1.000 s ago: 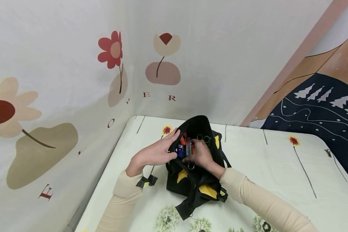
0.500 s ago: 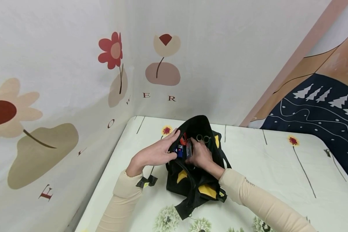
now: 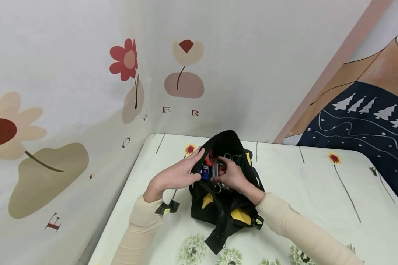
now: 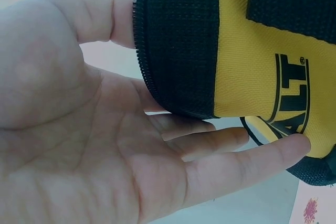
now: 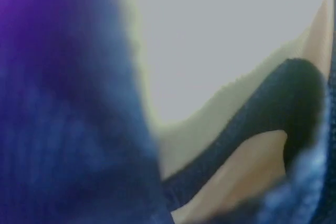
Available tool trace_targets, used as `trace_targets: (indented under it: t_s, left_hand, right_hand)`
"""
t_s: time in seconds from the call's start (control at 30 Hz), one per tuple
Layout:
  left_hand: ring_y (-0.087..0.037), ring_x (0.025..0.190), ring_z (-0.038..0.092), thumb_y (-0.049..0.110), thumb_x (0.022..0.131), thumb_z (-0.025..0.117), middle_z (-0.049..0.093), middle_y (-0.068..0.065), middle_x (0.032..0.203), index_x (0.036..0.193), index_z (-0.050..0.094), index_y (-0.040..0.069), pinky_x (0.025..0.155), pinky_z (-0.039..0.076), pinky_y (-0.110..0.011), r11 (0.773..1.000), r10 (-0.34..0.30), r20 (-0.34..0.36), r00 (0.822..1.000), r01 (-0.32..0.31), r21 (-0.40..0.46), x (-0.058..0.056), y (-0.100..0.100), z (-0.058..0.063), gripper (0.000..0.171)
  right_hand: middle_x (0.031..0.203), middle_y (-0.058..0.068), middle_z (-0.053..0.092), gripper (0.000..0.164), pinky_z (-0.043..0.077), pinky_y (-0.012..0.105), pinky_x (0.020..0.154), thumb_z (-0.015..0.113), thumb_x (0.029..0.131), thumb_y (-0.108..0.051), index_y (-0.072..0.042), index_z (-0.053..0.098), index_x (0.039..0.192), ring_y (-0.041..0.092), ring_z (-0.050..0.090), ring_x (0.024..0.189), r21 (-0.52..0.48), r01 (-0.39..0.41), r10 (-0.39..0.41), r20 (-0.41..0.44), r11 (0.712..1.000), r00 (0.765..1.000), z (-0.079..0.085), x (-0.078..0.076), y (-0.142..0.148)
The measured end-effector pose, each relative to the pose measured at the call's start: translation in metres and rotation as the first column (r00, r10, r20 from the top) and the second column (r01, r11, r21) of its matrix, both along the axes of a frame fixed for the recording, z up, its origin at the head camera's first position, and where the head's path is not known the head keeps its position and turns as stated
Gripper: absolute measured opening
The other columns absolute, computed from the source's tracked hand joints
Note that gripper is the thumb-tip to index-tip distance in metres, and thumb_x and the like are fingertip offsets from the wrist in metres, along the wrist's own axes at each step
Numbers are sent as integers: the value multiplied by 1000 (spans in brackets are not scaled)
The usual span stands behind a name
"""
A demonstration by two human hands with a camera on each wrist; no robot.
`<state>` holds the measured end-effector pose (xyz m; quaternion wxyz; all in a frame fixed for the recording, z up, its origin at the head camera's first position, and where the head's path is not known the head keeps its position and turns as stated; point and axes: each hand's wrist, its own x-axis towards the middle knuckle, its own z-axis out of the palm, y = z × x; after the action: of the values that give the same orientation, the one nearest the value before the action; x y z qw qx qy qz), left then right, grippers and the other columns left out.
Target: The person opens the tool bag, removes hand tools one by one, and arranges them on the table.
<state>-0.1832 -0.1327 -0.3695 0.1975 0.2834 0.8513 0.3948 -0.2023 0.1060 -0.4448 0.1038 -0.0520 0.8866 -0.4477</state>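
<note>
A black and yellow tool bag stands unzipped on the table. My left hand grips its left rim, the thumb at the mouth and the fingers along the outside. In the left wrist view, that hand lies against the bag's zipped edge. My right hand reaches into the mouth and pinches a clear, flat, case-like piece between thumb and fingers. Beside it lie a blue tube-like item and an orange-red item. Scissors handles show at the back. The right wrist view is mostly blurred dark fabric.
The bag's black strap hangs over the near side onto the flower-patterned tablecloth. A printed cloth wall rises behind the table and along its left side.
My right hand has drawn back slightly inside the bag, with the clear piece now between its thumb and fingers. The strap has shifted a little. My left hand stays at the rim.
</note>
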Motion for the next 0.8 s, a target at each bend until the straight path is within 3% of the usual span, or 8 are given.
trace_targets:
  t_s: [0.17,0.33,0.47,0.67,0.8]
  left_hand:
    - [-33,171,4,13,107,52,-6,-14,186,177,6,0,134,21,-56,1000,-3,6,1000,3,-8,-1,0,-2,85]
    - [-33,171,3,13,107,52,-6,-14,186,177,6,1,135,18,-56,1000,-8,0,1000,8,-10,-4,0,0,84]
    - [-33,171,2,12,108,53,-6,-13,186,177,6,1,135,18,-56,1000,-4,6,1000,4,-11,-3,-1,-1,84]
    - [-33,171,2,12,109,53,-7,-14,186,177,6,2,135,18,-57,1000,-2,14,1000,2,-14,-3,0,-1,83]
    - [-34,171,2,12,109,53,-6,-15,185,177,6,2,135,17,-58,1000,1,9,1000,-1,-15,-2,0,0,83]
  right_hand:
    - [128,24,61,80,62,35,72,80,99,-7,4,39,168,27,68,86,-253,67,-14,205,965,979,9,10,11]
    - [127,20,64,72,66,39,76,73,104,-12,2,41,167,31,71,101,-369,98,23,308,924,951,21,18,18]
    - [132,20,67,69,65,46,85,70,106,-17,0,41,167,30,71,114,-445,139,49,386,885,921,21,21,18]
    - [138,20,70,69,58,55,99,69,107,-17,2,40,167,27,72,119,-497,203,36,429,844,902,11,26,11]
    - [135,18,71,66,54,54,102,70,105,-15,3,45,163,29,70,124,-515,211,17,403,831,915,4,31,5]
